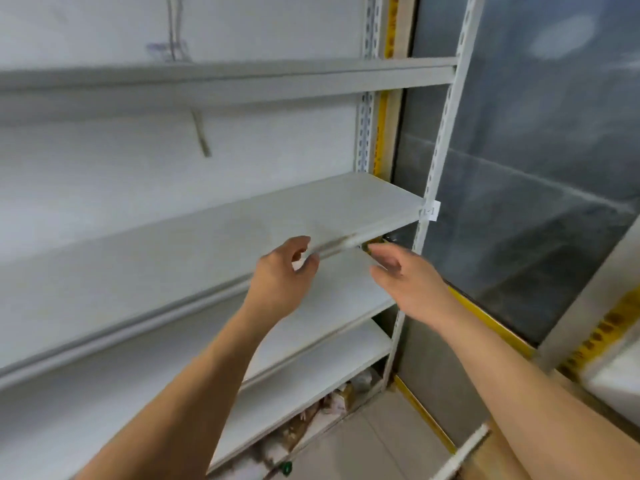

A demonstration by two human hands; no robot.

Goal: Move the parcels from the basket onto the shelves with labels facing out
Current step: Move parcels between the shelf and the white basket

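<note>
Head view, sole entry.

Shelving unit: white metal rack with perforated uprights (438,140); several bare white boards. The middle shelf (242,230) is seen from above and carries nothing. A small paper tag (429,211) is fixed at its right front corner; its marking cannot be read.

Left hand (280,275): raised to the front lip of the middle shelf, fingers loosely curled, nothing held. Contact with the lip cannot be confirmed.

Right hand (405,275): held just beside the left, palm turned inward, fingers spread and slack, nothing held. A small yellowish item (375,241) is glimpsed at the fingertips under the shelf edge; it is too blurred to be identified.

Parcels: none is seen in either hand or on the upper boards. Mixed packets (332,400) are stored on the lowest level; whether these belong to the task cannot be told. The basket is not in view.

Surroundings: glass panel (536,168) with yellow-marked frame to the right; tiled floor (374,441) below.

Risk assessment: the frame is smeared, so the head is judged to be turning. With both hands unloaded and the basket out of sight, a blind reach could knock a forearm on an upright or shelf lip. A parcel later set on this smooth board could be placed label-inward if it is not checked.
</note>
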